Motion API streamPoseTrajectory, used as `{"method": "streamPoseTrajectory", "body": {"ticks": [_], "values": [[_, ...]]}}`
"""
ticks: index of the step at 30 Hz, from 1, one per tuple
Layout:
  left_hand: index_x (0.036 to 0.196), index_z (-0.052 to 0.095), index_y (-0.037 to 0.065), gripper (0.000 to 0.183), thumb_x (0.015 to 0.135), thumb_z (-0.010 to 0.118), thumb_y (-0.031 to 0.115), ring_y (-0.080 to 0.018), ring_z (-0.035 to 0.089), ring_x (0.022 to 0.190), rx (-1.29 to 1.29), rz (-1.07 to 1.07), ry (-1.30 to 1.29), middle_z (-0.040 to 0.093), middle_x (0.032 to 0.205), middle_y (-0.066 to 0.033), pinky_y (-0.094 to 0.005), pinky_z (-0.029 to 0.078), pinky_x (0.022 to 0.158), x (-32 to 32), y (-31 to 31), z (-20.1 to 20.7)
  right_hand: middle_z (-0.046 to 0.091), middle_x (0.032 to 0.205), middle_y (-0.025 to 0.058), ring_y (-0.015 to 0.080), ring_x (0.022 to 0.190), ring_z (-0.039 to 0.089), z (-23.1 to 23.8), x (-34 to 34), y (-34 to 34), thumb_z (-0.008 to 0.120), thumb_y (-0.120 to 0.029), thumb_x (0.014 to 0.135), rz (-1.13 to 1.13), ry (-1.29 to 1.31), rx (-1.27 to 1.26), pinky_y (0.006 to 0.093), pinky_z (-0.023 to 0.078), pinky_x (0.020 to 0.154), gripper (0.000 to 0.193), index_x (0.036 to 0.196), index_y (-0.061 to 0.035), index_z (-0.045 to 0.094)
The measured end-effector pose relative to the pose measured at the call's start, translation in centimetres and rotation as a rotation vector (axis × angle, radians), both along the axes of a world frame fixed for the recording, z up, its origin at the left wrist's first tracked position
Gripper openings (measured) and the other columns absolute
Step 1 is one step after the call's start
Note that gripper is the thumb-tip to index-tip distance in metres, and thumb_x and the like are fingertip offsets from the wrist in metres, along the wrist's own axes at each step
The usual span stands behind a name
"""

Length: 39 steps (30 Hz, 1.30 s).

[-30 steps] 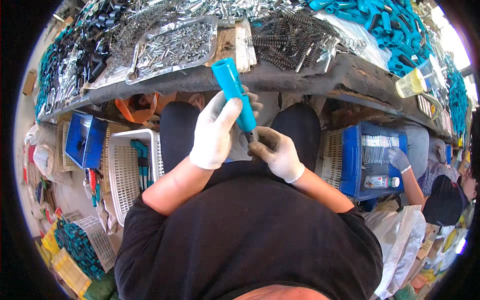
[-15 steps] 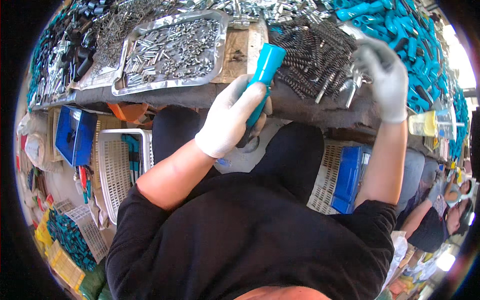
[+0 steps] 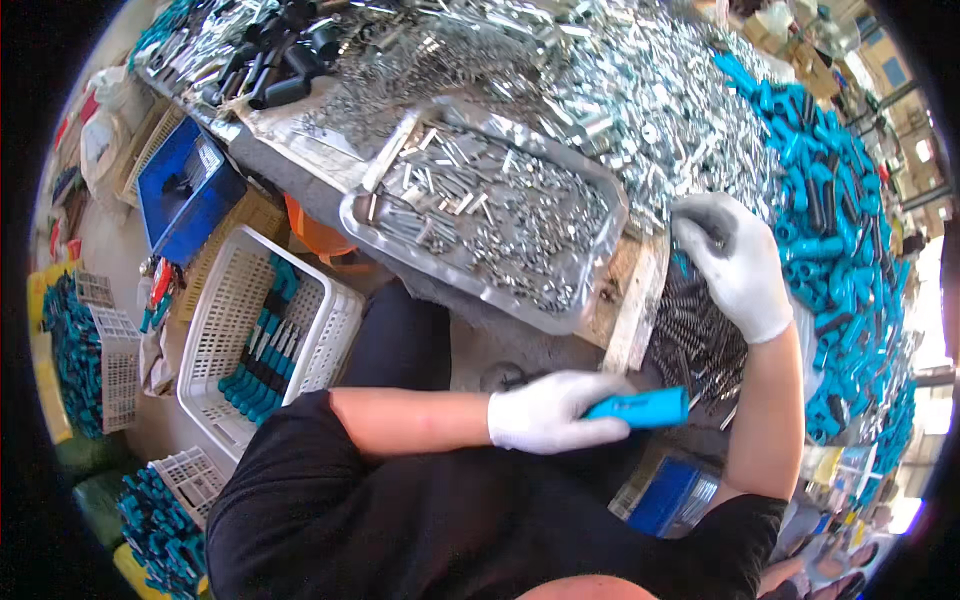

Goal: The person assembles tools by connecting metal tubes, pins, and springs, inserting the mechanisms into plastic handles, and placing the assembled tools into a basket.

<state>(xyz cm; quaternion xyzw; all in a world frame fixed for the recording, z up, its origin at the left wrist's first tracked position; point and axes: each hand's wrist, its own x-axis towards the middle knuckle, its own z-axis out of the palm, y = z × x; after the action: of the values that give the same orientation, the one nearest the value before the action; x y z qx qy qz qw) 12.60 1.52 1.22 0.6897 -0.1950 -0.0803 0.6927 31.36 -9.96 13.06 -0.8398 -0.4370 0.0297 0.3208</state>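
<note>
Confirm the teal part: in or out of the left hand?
In. The left hand is wrapped around the teal part, with one end sticking out past the thumb and fingers.

No lettering, label, number or sign can be read on anything in the head view.

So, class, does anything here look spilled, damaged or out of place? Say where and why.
Nothing clearly stands out. The tray holds small metal parts, the springs and teal handles lie in separate heaps, and the left hand grips the teal tube.
</note>
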Motion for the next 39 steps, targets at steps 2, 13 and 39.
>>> {"method": "streamPoseTrajectory", "body": {"ticks": [2,13,39], "values": [[0.117,0.053,0.003,0.044,0.092,0.060,0.038,-0.0306,0.062,0.093,0.004,-0.048,0.004,0.061,0.100,-0.0177,-0.0387,0.048,0.081,-1.0,0.2,-2.0,0.065,0.090,0.0144,0.0271,0.083,0.065,0.6,1.1,3.9,0.064,-0.008,0.083,0.026,-0.005,-0.049,0.0333,0.050,0.075,0.016,0.098,-0.0013,0.066],[0.110,0.057,0.006,0.047,0.091,0.052,0.048,-0.0389,0.062,0.086,0.198,-0.255,0.157,0.064,0.089,-0.0204,-0.0462,0.046,0.074,-1.9,3.1,-9.4,0.063,0.110,0.0122,0.0319,0.100,0.061,1.0,7.7,29.3,0.052,-0.013,0.087,0.214,-0.666,-0.099,0.0390,0.049,0.090,0.025,0.107,-0.0144,0.068],[0.113,0.058,0.004,0.047,0.088,0.060,0.044,-0.0258,0.064,0.089,0.179,0.034,0.099,0.066,0.095,-0.0159,-0.0371,0.050,0.079,-4.0,4.5,-8.3,0.065,0.099,0.0036,0.0109,0.087,0.059,4.0,-8.5,8.4,0.072,-0.001,0.081,0.053,0.221,0.503,0.0254,0.046,0.084,0.025,0.105,0.0045,0.065]]}}
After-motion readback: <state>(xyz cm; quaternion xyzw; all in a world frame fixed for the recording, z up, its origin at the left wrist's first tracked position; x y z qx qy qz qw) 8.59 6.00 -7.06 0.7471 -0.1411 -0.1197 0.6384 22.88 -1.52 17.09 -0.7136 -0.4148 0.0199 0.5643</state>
